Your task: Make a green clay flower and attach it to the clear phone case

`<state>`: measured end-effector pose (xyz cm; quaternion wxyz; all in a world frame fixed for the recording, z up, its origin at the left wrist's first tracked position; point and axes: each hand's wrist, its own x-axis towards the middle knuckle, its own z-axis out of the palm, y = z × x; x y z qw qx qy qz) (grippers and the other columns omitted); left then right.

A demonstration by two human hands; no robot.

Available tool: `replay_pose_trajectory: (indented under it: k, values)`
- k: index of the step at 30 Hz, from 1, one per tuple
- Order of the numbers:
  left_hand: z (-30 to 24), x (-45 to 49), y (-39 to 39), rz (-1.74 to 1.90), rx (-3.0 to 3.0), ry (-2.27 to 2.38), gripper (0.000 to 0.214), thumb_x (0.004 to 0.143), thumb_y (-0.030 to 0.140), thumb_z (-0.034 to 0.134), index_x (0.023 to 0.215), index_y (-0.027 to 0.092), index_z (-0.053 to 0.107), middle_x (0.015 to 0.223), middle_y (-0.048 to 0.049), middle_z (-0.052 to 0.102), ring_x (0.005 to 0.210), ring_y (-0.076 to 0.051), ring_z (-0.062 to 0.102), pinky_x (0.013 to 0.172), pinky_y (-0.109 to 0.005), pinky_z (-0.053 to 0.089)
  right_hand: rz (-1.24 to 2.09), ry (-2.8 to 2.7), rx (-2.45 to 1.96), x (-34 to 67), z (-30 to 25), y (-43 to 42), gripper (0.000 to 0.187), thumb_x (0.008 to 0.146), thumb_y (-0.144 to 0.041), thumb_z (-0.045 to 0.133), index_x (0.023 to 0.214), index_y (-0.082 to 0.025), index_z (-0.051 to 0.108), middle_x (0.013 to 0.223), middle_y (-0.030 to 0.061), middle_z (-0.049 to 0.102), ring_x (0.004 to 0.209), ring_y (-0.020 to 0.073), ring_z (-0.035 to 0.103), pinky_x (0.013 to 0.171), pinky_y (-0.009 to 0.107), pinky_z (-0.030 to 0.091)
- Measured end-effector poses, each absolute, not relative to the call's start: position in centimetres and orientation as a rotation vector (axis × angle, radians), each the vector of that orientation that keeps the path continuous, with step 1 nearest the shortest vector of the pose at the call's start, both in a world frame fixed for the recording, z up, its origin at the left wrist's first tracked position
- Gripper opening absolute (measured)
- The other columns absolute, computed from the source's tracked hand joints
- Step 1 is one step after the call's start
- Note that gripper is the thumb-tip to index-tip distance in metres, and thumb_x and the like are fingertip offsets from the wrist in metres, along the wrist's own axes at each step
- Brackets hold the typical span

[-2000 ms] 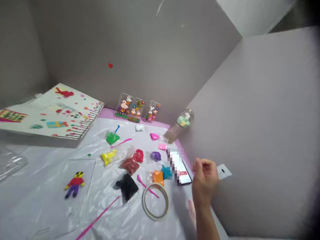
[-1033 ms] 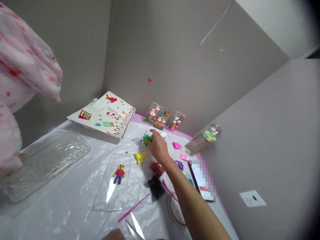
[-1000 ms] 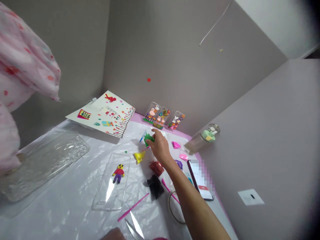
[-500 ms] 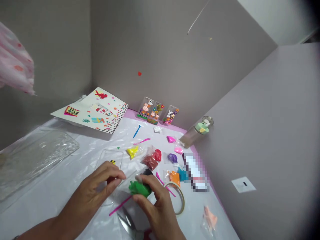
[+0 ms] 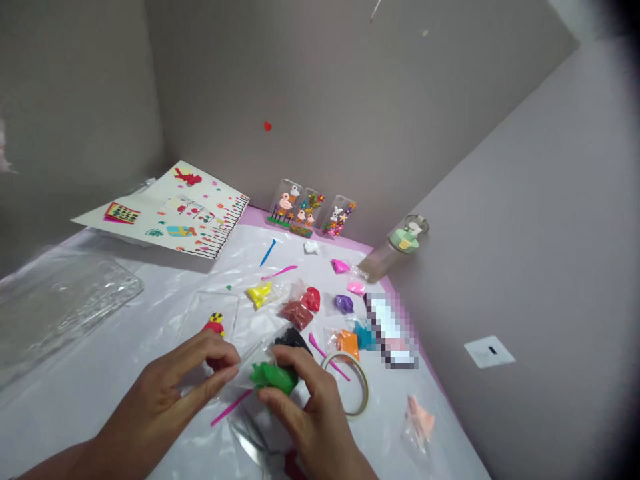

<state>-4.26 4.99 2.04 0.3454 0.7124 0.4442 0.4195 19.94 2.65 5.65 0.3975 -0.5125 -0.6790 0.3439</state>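
My right hand pinches a lump of green clay in its clear plastic bag. My left hand grips the open end of that bag with thumb and fingers closed. Both hands hover low over the white plastic sheet at the near edge of the table. Just behind my left fingers lies a clear phone case with a small red and yellow clay figure on it, partly hidden.
Bagged clay lies beyond: yellow, red, brown, black, purple, orange. A tape ring, scissors, a phone, a bottle, decorated cases, a clear tray and a sketchbook surround them.
My right hand picked up the green clay bag at the back and brought it to the near edge. My left hand came in and took hold of the bag's end.
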Motion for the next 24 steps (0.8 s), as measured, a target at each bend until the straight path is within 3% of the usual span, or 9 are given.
replay_pose_trajectory:
  k: [6, 14, 20, 24]
  values:
    - [2.0, -4.0, 4.9, 1.139, 1.766, 1.229, 0.018, 0.106, 0.050, 0.066, 0.110, 0.036, 0.076, 0.102, 0.0067, 0.083, 0.094, -0.013, 0.081, 0.083, -0.009, 0.059, 0.926, -1.729, -1.407, 20.0, 5.5, 2.3, 0.038, 0.091, -0.027, 0.084, 0.129, -0.030, 0.079, 0.127, 0.0032, 0.081, 0.114, 0.0198, 0.078, 0.101, 0.023, 0.061]
    - [1.5, -4.1, 5.3, 1.240, 1.974, 1.134, 0.005, 0.103, 0.037, 0.072, 0.101, 0.032, 0.072, 0.096, 0.0049, 0.074, 0.092, -0.013, 0.075, 0.087, -0.011, 0.056, 0.855, -1.813, -1.364, 20.1, 4.9, 2.6, 0.037, 0.090, -0.030, 0.085, 0.126, -0.027, 0.080, 0.118, 0.0057, 0.083, 0.106, 0.0229, 0.080, 0.095, 0.024, 0.065]
    - [1.6, -3.9, 5.3, 1.160, 1.920, 1.130, 0.022, 0.105, 0.039, 0.069, 0.086, 0.029, 0.066, 0.078, 0.0073, 0.068, 0.072, -0.012, 0.071, 0.070, -0.012, 0.055, 0.685, -1.890, -1.213, 20.1, 3.5, 2.3, 0.041, 0.093, -0.037, 0.086, 0.132, -0.030, 0.077, 0.117, 0.0047, 0.084, 0.102, 0.0221, 0.082, 0.093, 0.022, 0.065]
    - [1.8, -3.7, 5.1, 1.184, 1.866, 1.100, 0.021, 0.107, 0.042, 0.065, 0.091, 0.032, 0.073, 0.084, 0.0062, 0.074, 0.078, -0.013, 0.074, 0.075, -0.014, 0.056, 0.657, -1.924, -1.252, 20.5, 3.0, 2.2, 0.045, 0.090, -0.035, 0.088, 0.133, -0.028, 0.077, 0.119, 0.0059, 0.083, 0.103, 0.0227, 0.082, 0.094, 0.024, 0.065]
